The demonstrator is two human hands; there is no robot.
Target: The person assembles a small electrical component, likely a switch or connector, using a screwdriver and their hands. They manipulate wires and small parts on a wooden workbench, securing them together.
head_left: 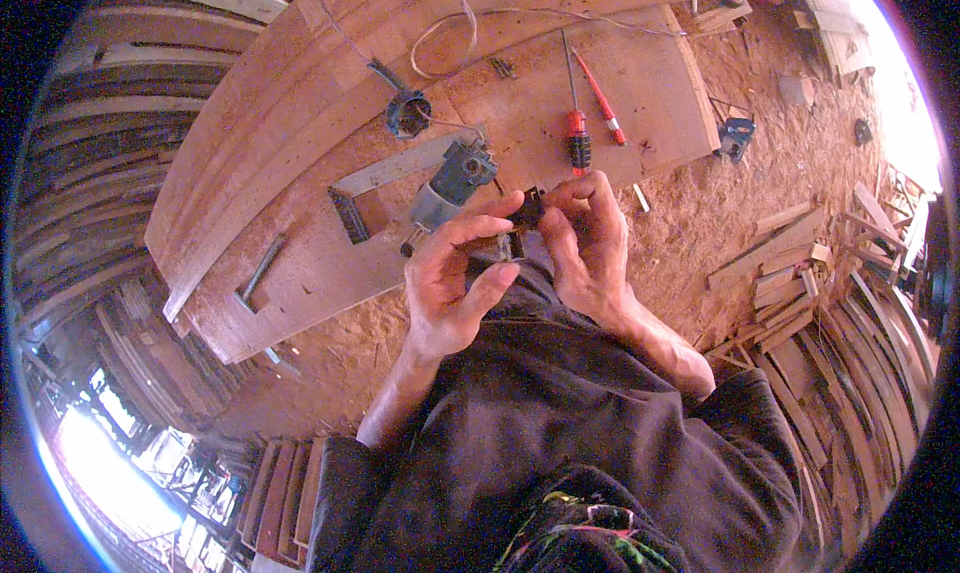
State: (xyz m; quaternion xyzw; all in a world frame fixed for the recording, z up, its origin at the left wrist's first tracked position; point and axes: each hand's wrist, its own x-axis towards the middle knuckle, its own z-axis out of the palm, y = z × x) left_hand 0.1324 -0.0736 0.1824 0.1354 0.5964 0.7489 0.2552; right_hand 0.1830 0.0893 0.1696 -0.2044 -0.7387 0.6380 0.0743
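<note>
Both hands are raised over the near edge of the workbench, close to my body. My right hand point(592, 238) pinches a small black part point(527, 209) between thumb and fingers. My left hand point(455, 278) holds the same piece from the other side, its fingertips at the dark block and its thumb by a small lighter end point(512, 245). The exact kind of part is too small to make out. Just left of it, the grey-blue motor body of a power tool point(450, 191) lies on the bench. A round dark end cap point(408, 114) with a cord sits beyond it.
A red-and-black screwdriver point(577, 138) and a thin red screwdriver point(603, 103) lie on the wooden bench point(330, 103). A metal carpenter's square point(400, 165), a T-shaped metal tool point(262, 271) and several screws point(503, 68) are there too. Wood offcuts point(785, 288) and sawdust cover the ground at right.
</note>
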